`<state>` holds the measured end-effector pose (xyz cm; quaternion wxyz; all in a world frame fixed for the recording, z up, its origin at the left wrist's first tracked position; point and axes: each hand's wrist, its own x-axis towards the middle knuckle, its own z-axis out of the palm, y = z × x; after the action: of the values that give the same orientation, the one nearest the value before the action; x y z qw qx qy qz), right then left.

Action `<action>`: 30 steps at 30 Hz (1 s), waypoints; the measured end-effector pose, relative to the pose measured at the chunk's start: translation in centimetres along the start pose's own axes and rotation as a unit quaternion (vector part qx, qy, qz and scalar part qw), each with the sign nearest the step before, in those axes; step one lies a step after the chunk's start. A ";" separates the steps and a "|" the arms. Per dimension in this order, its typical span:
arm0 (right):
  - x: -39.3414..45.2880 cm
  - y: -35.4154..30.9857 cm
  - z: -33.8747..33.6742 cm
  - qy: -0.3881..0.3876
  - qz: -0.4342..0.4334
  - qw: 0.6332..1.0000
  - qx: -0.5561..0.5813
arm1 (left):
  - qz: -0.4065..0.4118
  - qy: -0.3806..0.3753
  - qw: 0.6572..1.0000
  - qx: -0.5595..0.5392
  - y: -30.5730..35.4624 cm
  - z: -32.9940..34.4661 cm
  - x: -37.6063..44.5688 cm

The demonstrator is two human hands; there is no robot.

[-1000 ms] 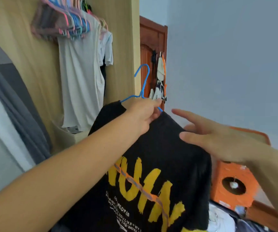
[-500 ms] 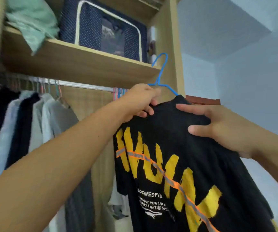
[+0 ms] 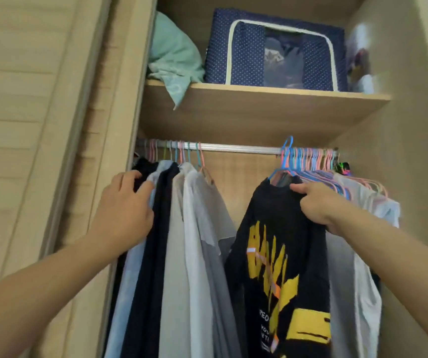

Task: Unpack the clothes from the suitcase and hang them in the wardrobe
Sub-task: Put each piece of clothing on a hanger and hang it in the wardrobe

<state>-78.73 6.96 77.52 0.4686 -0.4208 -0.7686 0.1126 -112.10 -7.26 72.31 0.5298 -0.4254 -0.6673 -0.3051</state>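
Now the black tee (image 3: 280,254) is hanging on the rail (image 3: 238,148) by its blue hanger (image 3: 285,161), right hand (image 3: 316,205) pinching its collar, left hand (image 3: 125,210) loosely pushing shirts (image 3: 182,228) aside, suitcase not showing.

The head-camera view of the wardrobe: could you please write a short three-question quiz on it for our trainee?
1. True or false: the black T-shirt with yellow lettering hangs from the metal rail on a blue wire hanger.
2. Which hand touches that shirt's shoulder? A) left hand B) right hand
3. Fill in: beside the mint green cloth on the wooden shelf sits a navy dotted fabric storage ____.

Key: 1 true; 2 B; 3 box.
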 end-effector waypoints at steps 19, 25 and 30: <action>15.5 -9.8 11.8 -0.051 -0.010 0.991 -0.123 | -0.033 0.123 0.991 0.031 -4.6 7.0 3.9; 13.4 -8.9 13.0 -0.013 0.018 0.999 0.024 | -0.031 0.127 0.991 0.024 -4.7 7.2 3.8; 11.4 -12.9 16.4 -0.129 -0.002 0.983 0.134 | -0.036 0.127 0.991 -0.002 -4.7 7.0 3.8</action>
<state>-101.44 11.13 83.20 0.4176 -0.3346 -0.8015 0.2670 -119.70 -2.48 74.47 0.5982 -0.3599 -0.6085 -0.3772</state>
